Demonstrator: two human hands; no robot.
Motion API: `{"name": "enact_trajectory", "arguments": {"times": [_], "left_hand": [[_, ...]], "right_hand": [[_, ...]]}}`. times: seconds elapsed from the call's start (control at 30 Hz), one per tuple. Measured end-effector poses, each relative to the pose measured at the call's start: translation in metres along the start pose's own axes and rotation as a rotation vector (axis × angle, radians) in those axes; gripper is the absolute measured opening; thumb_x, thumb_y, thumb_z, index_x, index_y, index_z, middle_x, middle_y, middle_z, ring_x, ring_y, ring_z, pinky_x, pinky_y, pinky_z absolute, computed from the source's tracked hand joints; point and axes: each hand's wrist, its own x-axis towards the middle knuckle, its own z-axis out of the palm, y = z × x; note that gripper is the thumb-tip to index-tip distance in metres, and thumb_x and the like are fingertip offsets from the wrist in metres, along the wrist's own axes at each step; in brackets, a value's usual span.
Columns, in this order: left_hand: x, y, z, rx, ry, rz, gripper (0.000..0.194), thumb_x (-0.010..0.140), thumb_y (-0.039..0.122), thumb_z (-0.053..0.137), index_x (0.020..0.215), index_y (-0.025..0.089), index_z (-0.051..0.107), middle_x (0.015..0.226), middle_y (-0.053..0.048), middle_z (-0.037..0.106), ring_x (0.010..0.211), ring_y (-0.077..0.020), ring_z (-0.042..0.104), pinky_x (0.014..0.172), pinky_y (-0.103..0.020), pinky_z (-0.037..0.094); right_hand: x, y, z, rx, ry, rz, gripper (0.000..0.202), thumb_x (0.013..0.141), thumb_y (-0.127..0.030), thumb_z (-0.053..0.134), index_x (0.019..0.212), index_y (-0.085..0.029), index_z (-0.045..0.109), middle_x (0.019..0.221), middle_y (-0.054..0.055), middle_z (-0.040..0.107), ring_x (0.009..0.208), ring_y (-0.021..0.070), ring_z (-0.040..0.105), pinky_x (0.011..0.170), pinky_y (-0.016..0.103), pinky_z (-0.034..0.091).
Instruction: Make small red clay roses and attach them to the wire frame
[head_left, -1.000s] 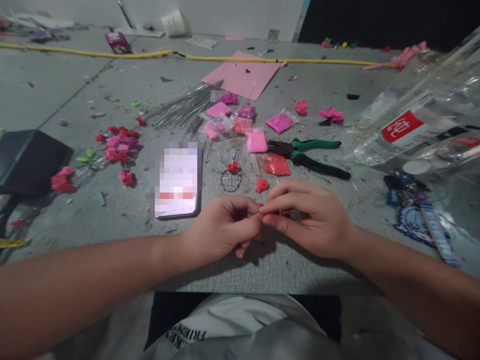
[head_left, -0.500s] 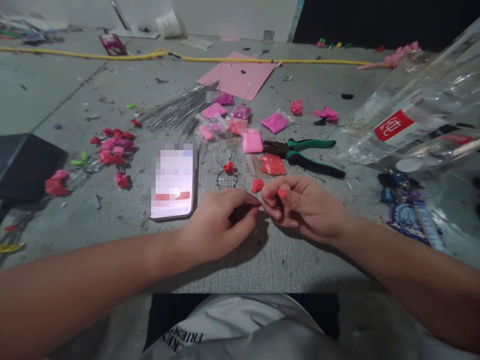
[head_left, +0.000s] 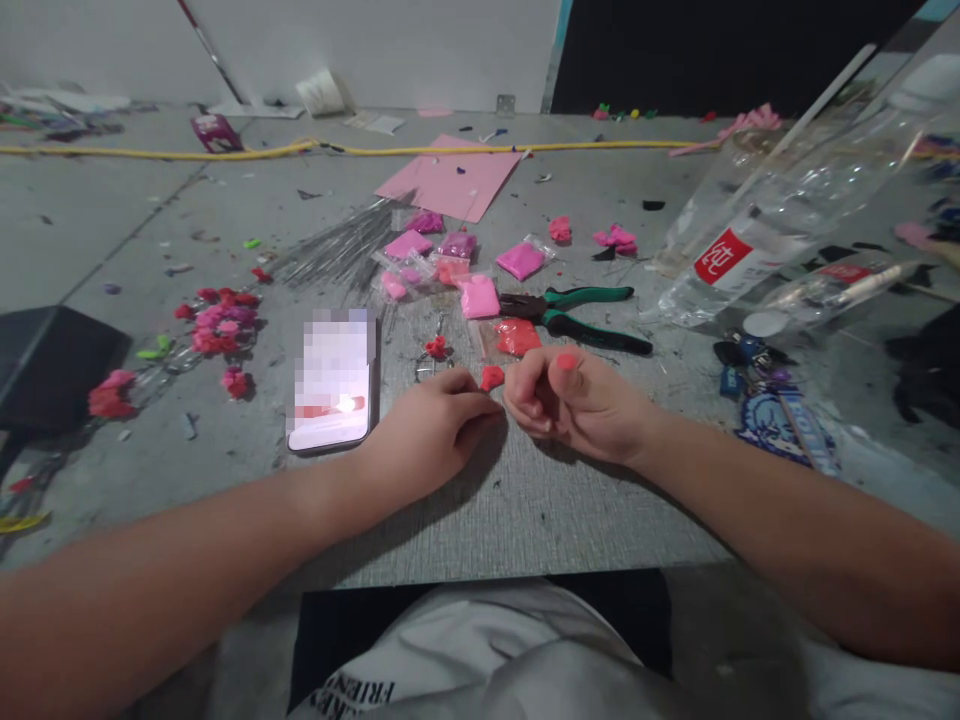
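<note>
My left hand (head_left: 439,430) rests on the grey table, fingers pinched together beside a small red clay lump (head_left: 492,377); what it grips is hidden. Facing it, my right hand (head_left: 577,405) has curled fingers and a bit of red clay (head_left: 568,361) on the raised thumb tip. Just beyond my left hand is a red clay flower (head_left: 436,347) on a wire frame (head_left: 429,367), partly covered by the hand. A bag of red clay (head_left: 517,337) lies behind my right hand, with green-handled pliers (head_left: 577,312) above it.
A phone (head_left: 334,380) lies left of my left hand. Clay flowers (head_left: 221,325) and thin wires (head_left: 341,245) are farther left. Pink clay bags (head_left: 478,297) sit centrally. Plastic bottles (head_left: 739,250) and a keychain (head_left: 780,420) are right; a yellow cord (head_left: 450,150) crosses behind.
The view has shifted, so table items appear further left and slightly lower. My right thumb is raised more, away from the curled fingers. My left hand has moved nearer the wire frame, covering its lower part.
</note>
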Motion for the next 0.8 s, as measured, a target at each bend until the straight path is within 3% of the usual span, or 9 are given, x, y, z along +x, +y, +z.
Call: {"name": "enact_trajectory", "arguments": {"times": [0.3, 0.47, 0.57, 0.67, 0.8], "left_hand": [[0.001, 0.0, -0.005, -0.012, -0.013, -0.057, 0.026, 0.099, 0.02, 0.057, 0.11, 0.016, 0.08, 0.1, -0.011, 0.071, 0.09, -0.0235, 0.068, 0.084, -0.038, 0.056], [0.0, 0.0, -0.007, -0.137, 0.061, -0.068, 0.022, 0.098, 0.017, 0.058, 0.1, 0.016, 0.08, 0.096, -0.009, 0.071, 0.085, -0.0201, 0.067, 0.08, -0.034, 0.054], [0.001, 0.002, -0.01, -0.405, 0.22, -0.147, 0.013, 0.096, 0.023, 0.068, 0.099, 0.019, 0.08, 0.093, -0.006, 0.07, 0.082, -0.0158, 0.065, 0.075, -0.028, 0.051], [0.001, 0.006, -0.008, -0.833, 0.374, -0.246, 0.009, 0.092, 0.028, 0.075, 0.097, 0.024, 0.081, 0.094, -0.003, 0.071, 0.074, -0.0107, 0.059, 0.064, -0.021, 0.048], [-0.001, 0.015, 0.002, -1.266, 0.396, -0.345, 0.009, 0.084, 0.031, 0.085, 0.092, 0.027, 0.083, 0.099, -0.002, 0.075, 0.084, -0.012, 0.065, 0.073, -0.022, 0.054]], "right_hand": [[0.003, -0.008, -0.001, 0.012, 0.127, 0.003, 0.054, 0.085, -0.069, 0.072, 0.072, -0.018, 0.062, 0.065, -0.004, 0.044, 0.054, 0.0089, 0.039, 0.047, 0.024, 0.025], [0.002, -0.013, 0.002, 0.036, 0.123, 0.041, 0.055, 0.086, -0.07, 0.07, 0.07, -0.018, 0.061, 0.064, -0.004, 0.044, 0.054, 0.0086, 0.04, 0.046, 0.023, 0.022], [0.001, -0.015, 0.004, 0.094, 0.089, 0.073, 0.054, 0.091, -0.064, 0.067, 0.065, -0.017, 0.059, 0.062, -0.004, 0.043, 0.052, 0.0088, 0.038, 0.045, 0.024, 0.021], [-0.003, -0.013, 0.008, 0.176, 0.025, 0.14, 0.05, 0.096, -0.054, 0.062, 0.063, -0.017, 0.056, 0.06, -0.004, 0.04, 0.052, 0.0093, 0.036, 0.048, 0.024, 0.023], [-0.007, -0.004, 0.015, 0.201, -0.08, 0.251, 0.046, 0.1, -0.047, 0.053, 0.066, -0.016, 0.057, 0.059, -0.003, 0.04, 0.051, 0.0097, 0.034, 0.049, 0.025, 0.023]]}}
